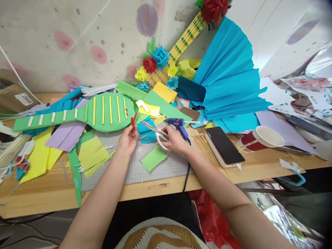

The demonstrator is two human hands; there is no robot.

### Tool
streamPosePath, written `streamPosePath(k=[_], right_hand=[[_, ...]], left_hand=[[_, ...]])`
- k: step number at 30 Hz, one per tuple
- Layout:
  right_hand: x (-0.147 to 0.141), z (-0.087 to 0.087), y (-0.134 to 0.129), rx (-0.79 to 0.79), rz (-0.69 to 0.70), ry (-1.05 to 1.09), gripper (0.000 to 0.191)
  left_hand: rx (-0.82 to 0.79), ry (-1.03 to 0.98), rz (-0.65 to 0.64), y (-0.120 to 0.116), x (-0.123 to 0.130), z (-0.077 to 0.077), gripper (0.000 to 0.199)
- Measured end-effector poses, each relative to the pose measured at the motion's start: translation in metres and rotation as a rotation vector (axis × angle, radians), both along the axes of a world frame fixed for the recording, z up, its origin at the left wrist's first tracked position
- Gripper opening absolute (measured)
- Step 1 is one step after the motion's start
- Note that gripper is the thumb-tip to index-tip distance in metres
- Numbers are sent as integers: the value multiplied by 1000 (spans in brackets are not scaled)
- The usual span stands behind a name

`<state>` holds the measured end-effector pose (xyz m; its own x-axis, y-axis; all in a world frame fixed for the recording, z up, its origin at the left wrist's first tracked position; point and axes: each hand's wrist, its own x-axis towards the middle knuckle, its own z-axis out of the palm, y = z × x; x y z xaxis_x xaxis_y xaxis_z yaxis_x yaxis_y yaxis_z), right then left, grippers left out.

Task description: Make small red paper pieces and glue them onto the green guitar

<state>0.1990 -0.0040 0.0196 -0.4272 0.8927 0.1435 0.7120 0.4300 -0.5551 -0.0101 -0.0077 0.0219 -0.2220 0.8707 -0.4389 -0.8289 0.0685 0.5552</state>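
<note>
My left hand (128, 141) pinches a small piece of red paper (134, 119), held upright beside the rounded end of a green paper instrument (111, 112) with yellow strips. In my right hand (173, 137) is a pair of scissors (161, 137) with white handles, its blades pointing left toward the red piece but apart from it. Just past my right hand a blue-purple glue gun (178, 125) lies with a white glue stick in its back. Blue paper (147, 131) lies under the scissors' blades, and a light green paper piece (155, 158) rests nearer me on the grey cutting mat (166, 173).
Right of the mat are a black phone (225, 144) on a white box and a paper cup (259, 139). A large pleated blue paper fan (230, 72) and a flower-trimmed yellow guitar neck (188, 36) lean at the back. Yellow paper (38, 155) and purple paper (67, 135) lie left.
</note>
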Motion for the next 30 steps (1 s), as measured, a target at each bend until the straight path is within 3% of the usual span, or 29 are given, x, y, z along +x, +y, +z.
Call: streamPosePath(k=[3,7,15,30], right_hand=[[-4,-1,-1,28,7,-39,57],[-10,4,-2,75,71,-81,51],[-34,10,-3,161,65,-182,53],[-44,6,-8,104,49,-231,49]], left_hand=[[0,-4,-6,-1,0,0,10],[-30,-21,-60,-3,3,3,11],[-29,-303,-244,-10,10,3,20],[-129,-357,-272,-13,15,7,22]])
